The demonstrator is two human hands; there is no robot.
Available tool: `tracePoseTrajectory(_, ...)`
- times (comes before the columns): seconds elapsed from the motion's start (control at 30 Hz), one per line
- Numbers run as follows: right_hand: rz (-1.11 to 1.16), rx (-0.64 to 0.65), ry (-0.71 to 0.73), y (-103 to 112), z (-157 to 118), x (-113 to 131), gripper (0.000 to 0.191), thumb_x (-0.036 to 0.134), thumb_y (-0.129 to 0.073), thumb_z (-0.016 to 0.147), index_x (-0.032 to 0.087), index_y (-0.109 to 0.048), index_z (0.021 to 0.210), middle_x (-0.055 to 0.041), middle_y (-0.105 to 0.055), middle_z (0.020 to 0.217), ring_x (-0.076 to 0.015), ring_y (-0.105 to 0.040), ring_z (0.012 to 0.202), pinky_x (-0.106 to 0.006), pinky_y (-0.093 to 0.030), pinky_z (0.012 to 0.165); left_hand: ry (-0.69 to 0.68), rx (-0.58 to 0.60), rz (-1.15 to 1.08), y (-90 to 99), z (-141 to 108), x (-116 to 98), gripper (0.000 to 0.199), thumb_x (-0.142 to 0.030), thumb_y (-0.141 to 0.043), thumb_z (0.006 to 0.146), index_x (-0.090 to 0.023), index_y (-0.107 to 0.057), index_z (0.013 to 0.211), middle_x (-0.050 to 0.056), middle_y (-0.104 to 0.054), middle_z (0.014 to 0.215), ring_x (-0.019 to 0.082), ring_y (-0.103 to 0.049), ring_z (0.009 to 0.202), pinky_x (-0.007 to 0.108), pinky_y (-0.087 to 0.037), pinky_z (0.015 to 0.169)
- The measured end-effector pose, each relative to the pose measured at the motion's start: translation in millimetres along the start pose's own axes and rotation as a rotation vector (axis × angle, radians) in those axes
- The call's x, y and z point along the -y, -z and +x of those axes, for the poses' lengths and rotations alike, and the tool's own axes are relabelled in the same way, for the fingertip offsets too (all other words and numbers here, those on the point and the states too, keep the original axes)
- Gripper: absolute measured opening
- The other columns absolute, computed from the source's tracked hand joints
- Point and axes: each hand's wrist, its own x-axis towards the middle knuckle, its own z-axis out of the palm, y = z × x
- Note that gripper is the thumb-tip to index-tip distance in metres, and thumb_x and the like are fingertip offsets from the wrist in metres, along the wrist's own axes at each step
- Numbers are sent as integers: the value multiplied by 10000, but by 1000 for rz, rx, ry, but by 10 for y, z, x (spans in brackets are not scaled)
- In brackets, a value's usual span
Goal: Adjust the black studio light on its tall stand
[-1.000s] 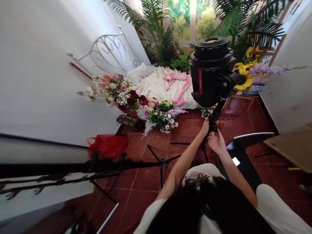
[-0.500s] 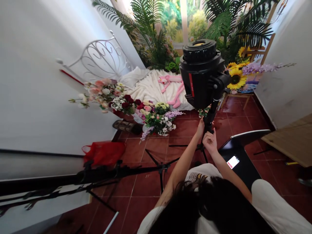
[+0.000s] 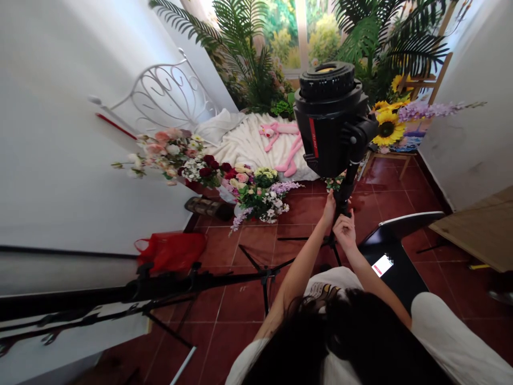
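Observation:
A black studio light (image 3: 328, 123) with a red stripe on its side stands on top of a light stand (image 3: 340, 206), its round end facing up. My left hand (image 3: 329, 208) is closed around the stand's upper pole just under the light; the pole hides part of its fingers. Slightly lower, my right hand (image 3: 344, 229) is closed at the same pole with its fingers bent against it. Whether it grips a knob there I cannot tell. The stand's black legs spread on the floor below.
Another black stand (image 3: 168, 286) lies across the lower left. Artificial flowers (image 3: 256, 192) sit before a bed with a pink plush toy (image 3: 280, 136). A lit phone (image 3: 382, 264) rests on a black chair (image 3: 401, 267). Beyond are a red bag (image 3: 172, 251) and sunflowers (image 3: 387, 128).
Both hands keep their hold on the stand, and the studio light stays where it was. The whole view has shifted very slightly.

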Motion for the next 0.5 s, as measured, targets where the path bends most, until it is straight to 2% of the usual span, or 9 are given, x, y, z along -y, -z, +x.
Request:
tracePoseTrajectory(0.1, -209, -10, 60, 0, -14, 87, 453, 356, -605, 954, 236, -380, 580, 69, -431, 507, -71, -434, 457, -181, -461, 455, 22, 98, -87, 7, 11, 12, 676, -666, -309, 955, -128, -715, 908, 82, -726, 735, 229, -704, 926, 333, -556, 885)
tracePoseTrajectory(0.2, -713, -88, 226, -18, -27, 207, 458, 210, -555, 975, 237, -307, 591, 90, -372, 486, -52, -411, 432, -130, -426, 422, -11, 114, -140, 12, 42, 40, 660, -661, -320, 955, -142, -707, 826, 74, -717, 710, 223, -698, 922, 323, -549, 894)
tracePoseTrajectory(0.27, -1180, -202, 344, -57, -38, 273, 483, 173, -618, 923, 238, -272, 593, 111, -297, 465, -49, -329, 400, -121, -360, 378, -18, 115, -159, 12, 56, 50, 647, -669, -338, 947, -155, -702, 799, 70, -715, 706, 221, -697, 909, 327, -553, 882)
tracePoseTrajectory(0.37, -1971, -426, 567, -198, -73, 316, 528, 273, -739, 803, 243, -254, 596, 119, -254, 460, -57, -243, 402, -172, -258, 367, -16, 108, -153, 6, 50, 38, 645, -700, -370, 925, -168, -691, 750, 71, -712, 707, 222, -695, 894, 330, -559, 859)
tracePoseTrajectory(0.43, -2534, -531, 677, -353, -119, 304, 523, 306, -733, 756, 239, -244, 586, 98, -277, 476, -69, -273, 446, -203, -253, 433, -19, 101, -134, 1, 33, 19, 653, -720, -383, 911, -170, -680, 720, 74, -710, 710, 222, -696, 893, 321, -560, 846)
tracePoseTrajectory(0.5, -3047, -549, 663, -533, -184, 273, 431, 254, -652, 756, 227, -261, 578, 61, -334, 526, -97, -339, 526, -230, -280, 517, -15, 86, -123, -2, 15, 1, 653, -735, -401, 897, -170, -674, 716, 75, -711, 716, 220, -699, 895, 308, -558, 830)
